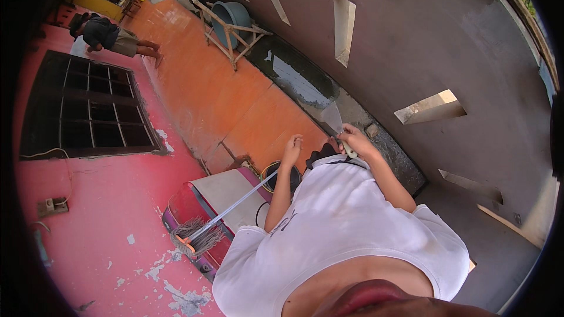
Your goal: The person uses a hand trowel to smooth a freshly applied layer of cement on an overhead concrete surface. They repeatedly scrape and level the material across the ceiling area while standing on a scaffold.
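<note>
Soft daylight falls on the right hand's fingers [349, 135], without hard shadows. The grey wall [399, 47] to their right is dimmer, its slots [429, 108] bright. Beyond them, water [298, 80] glares pale. Fisheye distortion bends outer edges into black corners.

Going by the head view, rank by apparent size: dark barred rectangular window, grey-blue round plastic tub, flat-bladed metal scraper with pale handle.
1. Dark barred rectangular window
2. Grey-blue round plastic tub
3. Flat-bladed metal scraper with pale handle

The scraper is nearer the camera, yet looks smallest.
</note>
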{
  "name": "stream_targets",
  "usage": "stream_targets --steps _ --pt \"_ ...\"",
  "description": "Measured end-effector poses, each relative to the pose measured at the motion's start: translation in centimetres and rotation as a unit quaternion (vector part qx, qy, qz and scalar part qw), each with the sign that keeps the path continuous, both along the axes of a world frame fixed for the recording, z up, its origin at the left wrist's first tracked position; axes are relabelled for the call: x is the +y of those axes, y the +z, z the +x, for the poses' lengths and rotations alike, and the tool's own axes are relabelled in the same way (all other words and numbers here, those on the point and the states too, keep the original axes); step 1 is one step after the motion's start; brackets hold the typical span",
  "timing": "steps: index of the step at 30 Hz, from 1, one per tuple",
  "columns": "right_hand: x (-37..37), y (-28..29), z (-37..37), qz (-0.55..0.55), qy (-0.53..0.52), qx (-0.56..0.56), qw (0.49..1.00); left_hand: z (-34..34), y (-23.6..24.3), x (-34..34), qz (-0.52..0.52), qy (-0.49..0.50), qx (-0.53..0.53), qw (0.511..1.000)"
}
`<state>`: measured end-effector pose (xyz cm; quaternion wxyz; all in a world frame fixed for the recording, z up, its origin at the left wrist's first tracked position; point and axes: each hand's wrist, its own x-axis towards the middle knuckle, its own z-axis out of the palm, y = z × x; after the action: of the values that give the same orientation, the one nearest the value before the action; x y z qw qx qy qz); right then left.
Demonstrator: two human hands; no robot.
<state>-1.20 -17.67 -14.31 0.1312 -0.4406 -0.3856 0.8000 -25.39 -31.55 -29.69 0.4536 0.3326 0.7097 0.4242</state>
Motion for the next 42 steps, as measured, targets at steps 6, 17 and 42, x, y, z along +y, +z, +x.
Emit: stream_targets --steps 6,17,42 --pt "-3.0 1.2 3.3 -0.03 0.019 0.036 0.999 5.0 8.4 3.9 -0.004 -0.042 -0.069 0.997" --pt "-7.0 -2.0 5.9 -0.089 0.0 0.108 0.99 8.7 10.3 0.1 0.032 -0.053 -0.025 0.998" --pt "-9.3 3.9 9.3 0.003 -0.163 0.08 0.983 14.9 15.8 4.0 0.214 -0.187 0.181 0.942"
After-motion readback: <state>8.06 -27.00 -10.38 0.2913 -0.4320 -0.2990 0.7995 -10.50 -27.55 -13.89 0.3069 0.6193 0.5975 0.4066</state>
